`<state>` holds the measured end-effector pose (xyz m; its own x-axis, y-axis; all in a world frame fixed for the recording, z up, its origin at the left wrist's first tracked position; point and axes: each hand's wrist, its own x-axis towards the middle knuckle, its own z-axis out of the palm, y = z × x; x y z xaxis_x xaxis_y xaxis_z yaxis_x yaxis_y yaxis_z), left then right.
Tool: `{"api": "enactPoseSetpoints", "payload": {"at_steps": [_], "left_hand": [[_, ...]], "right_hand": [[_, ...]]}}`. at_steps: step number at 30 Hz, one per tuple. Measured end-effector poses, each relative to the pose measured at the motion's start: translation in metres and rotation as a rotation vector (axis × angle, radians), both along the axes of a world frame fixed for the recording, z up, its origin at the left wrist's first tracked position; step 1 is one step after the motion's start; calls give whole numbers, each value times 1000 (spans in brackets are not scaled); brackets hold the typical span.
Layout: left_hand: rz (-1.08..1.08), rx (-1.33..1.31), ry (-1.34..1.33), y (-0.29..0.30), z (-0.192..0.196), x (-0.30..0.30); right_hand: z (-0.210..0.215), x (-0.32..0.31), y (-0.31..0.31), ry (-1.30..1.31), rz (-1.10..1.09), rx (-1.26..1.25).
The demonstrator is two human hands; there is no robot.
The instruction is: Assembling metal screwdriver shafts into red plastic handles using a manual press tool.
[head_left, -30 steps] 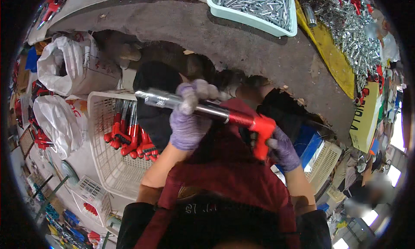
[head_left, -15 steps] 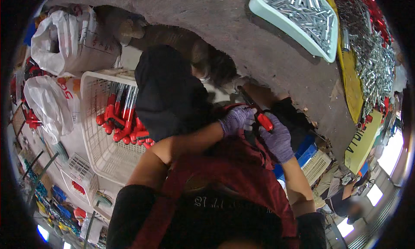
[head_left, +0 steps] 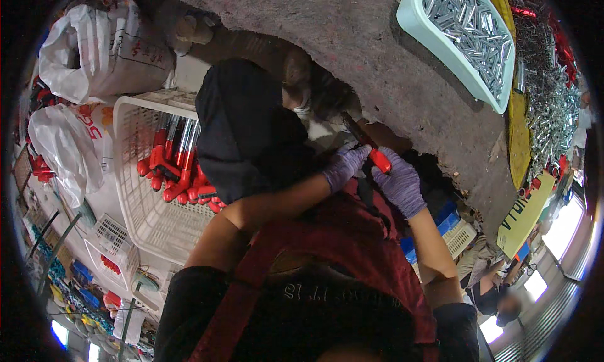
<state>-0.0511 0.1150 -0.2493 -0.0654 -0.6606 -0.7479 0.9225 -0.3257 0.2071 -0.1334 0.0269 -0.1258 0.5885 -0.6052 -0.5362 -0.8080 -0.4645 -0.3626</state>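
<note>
A tool with a red handle (head_left: 380, 161) and a dark, narrow shaft (head_left: 357, 130) points up and to the left, away from me. My right hand (head_left: 401, 183), in a purple knit glove, is closed around the red handle. Close against its left side is my left hand (head_left: 346, 165), gloved the same way, with curled fingers by the base of the shaft. Whatever those fingers hold is hidden. Both hands are over my dark red apron (head_left: 327, 236), just right of my black-clad knee (head_left: 248, 129).
Left of my knee, a white plastic basket (head_left: 139, 201) holds several red-handled tools with shiny shafts (head_left: 178, 157). White sacks (head_left: 104, 50) stand beyond it. At the upper right, a pale tub (head_left: 434, 50) of metal tubes sits near loose metal parts (head_left: 548, 110). Another person (head_left: 494, 293) is at the far right.
The tool and both hands have shifted slightly; the left fingers are now nearer the red handle. The view has turned a little, so the tub appears farther right and lower.
</note>
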Motion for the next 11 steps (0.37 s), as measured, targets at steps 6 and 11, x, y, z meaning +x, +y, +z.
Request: {"api": "enactPoseSetpoints", "payload": {"at_steps": [6, 11], "left_hand": [[56, -24, -318, -1, 11, 18], [-310, -254, -1370, -20, 49, 39]], "right_hand": [[-28, 14, -26, 103, -35, 196], [-58, 53, -46, 333, 119, 58]]}}
